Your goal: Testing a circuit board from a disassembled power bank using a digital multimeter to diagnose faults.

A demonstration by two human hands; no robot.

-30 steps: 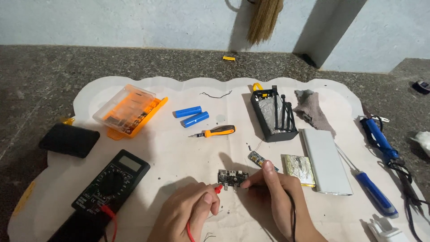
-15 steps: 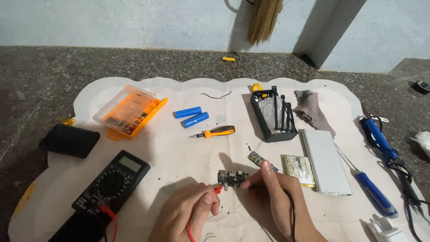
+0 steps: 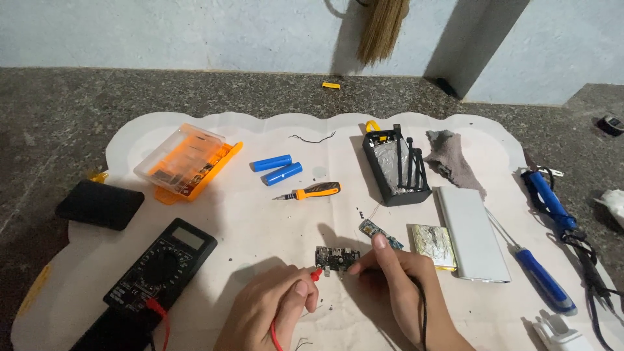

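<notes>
My left hand (image 3: 276, 309) pinches a red test probe (image 3: 314, 275) whose tip touches the left edge of a small dark circuit board (image 3: 337, 257) lying on the white sheet (image 3: 273, 214). My right hand (image 3: 403, 289) holds a black probe, mostly hidden by the fingers, against the board's right side; its black wire runs down the wrist. A black multimeter (image 3: 160, 266) lies to the left, its red lead plugged in near the bottom.
An orange bit case (image 3: 185, 162), two blue cylindrical cells (image 3: 277, 169), an orange-handled screwdriver (image 3: 312, 191), a black open casing (image 3: 396, 166), a silver flat shell (image 3: 471, 231), a blue screwdriver (image 3: 543, 279), a blue soldering iron (image 3: 549, 198) and a black phone (image 3: 99, 204) lie around.
</notes>
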